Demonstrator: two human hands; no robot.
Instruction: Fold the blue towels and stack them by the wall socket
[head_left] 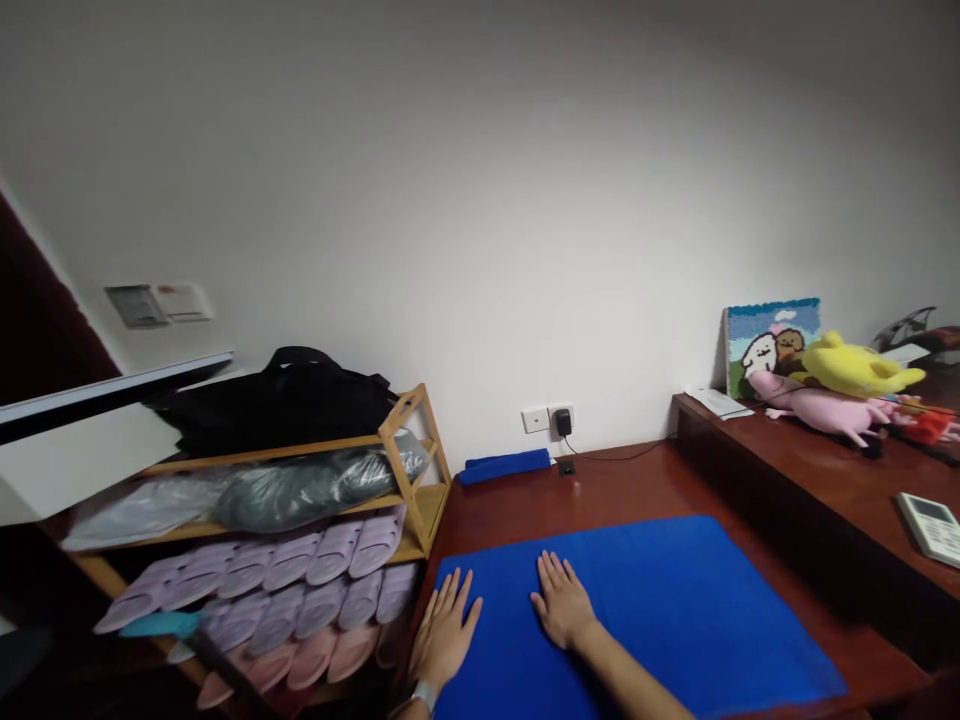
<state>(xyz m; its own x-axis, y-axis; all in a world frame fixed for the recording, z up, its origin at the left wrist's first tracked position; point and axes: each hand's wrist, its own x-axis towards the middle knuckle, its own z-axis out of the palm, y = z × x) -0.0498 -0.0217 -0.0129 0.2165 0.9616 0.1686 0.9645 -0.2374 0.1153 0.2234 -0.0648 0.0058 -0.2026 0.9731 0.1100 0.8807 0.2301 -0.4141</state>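
A blue mat, thin, matte and four-sided, is lying spread on the bench, whose reddish-brown top is showing a soft shine. From the mat's middle, a narrow folded strip of like blue is resting at 11 o'clock, near the plain pale wall. Almost at 12 o'clock, a boxy black plug is trailing a thin cord. Between 9 and 10 o'clock, a wooden rack is holding smooth lilac and pink slippers, crinkled plastic and a soft black bag. Between 1 and 2 o'clock, plush toys are lying before a bright picture.

The left hand is lying palm down at the mat's 9 o'clock edge, a band circling its wrist; its fingers are fanning slightly, pointing just past 12 o'clock. At 3 o'clock from it, well apart, the right hand is resting palm down on the mat, its straight fingers lying nearly together and pointing to 11 o'clock, the thumb jutting sideways.
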